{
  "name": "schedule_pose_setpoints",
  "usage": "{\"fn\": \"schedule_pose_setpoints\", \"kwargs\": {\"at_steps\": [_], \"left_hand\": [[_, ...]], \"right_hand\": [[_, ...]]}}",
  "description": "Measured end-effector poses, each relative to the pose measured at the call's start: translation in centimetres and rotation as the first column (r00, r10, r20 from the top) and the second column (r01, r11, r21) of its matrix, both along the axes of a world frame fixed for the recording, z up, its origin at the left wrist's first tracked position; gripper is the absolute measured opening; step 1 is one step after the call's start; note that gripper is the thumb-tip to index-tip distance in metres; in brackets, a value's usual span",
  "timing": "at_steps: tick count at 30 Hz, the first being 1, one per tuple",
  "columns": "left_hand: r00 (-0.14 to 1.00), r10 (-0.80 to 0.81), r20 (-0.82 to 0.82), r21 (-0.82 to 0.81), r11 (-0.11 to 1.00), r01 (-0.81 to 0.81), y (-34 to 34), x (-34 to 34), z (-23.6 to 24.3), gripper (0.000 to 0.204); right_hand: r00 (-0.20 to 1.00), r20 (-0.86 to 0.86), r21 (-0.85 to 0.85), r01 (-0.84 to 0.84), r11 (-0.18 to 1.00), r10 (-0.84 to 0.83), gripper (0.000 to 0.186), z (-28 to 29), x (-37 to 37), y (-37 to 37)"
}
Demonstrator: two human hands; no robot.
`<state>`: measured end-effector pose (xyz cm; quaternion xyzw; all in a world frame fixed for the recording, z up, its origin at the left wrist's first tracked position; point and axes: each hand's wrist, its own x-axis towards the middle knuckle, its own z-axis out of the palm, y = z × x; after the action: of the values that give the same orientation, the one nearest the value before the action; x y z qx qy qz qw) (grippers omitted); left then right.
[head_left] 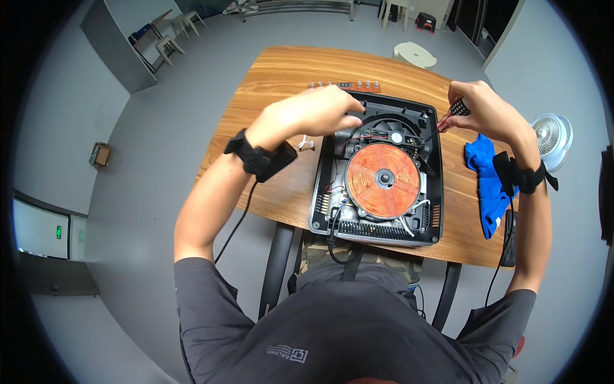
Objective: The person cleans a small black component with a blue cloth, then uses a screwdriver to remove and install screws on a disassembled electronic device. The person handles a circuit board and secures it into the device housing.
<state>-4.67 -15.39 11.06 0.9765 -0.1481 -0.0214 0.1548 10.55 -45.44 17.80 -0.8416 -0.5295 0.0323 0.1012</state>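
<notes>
An opened induction cooker [437, 217] lies on the wooden table in front of me, its copper coil [377, 192] and a black fan [382, 125] exposed. My right hand [489, 112] grips a screwdriver [457, 109] with a dark and red handle. The shaft points down and left toward the casing's far right edge; I cannot tell whether its tip touches anything. Over the far left corner of the casing is my left hand [316, 112], thumb and fingers apart, with nothing visible in it. Behind it, a narrow orange circuit board [368, 86] lies along the casing's far side.
A small white part [307, 144] sits left of the cooker. Blue cloth [486, 182] lies on the table's right side, near a dark object [508, 246]. Beyond the right edge stands a white fan [550, 141]. A black cord [333, 240] leaves the cooker's near side.
</notes>
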Motion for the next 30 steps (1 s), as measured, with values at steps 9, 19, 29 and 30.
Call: {"fn": "schedule_pose_setpoints", "kwargs": {"at_steps": [9, 19, 29, 30], "left_hand": [[1.0, 0.031, -0.004, -0.076, 0.997, -0.031, 2.0, -0.7, 0.9, 0.035], [0.999, 0.038, 0.008, -0.177, 0.984, -0.036, 3.0, -0.6, -0.4, 0.031], [0.994, 0.107, 0.013, -0.254, 0.962, -0.101, 2.6, -0.4, -1.6, 0.036], [0.993, 0.113, 0.016, -0.283, 0.953, -0.104, 2.5, -0.4, -1.8, 0.038]], "right_hand": [[1.0, 0.029, 0.039, 0.003, 0.999, -0.004, 0.037, 0.7, 0.4, -0.3], [0.983, 0.129, 0.143, -0.149, 0.978, 0.131, 0.038, 2.1, -0.1, -0.5], [0.974, 0.095, 0.262, -0.226, 0.938, 0.208, 0.038, 1.7, -0.5, 1.6], [0.975, 0.079, 0.279, -0.221, 0.935, 0.207, 0.04, 1.5, -0.5, 1.9]]}}
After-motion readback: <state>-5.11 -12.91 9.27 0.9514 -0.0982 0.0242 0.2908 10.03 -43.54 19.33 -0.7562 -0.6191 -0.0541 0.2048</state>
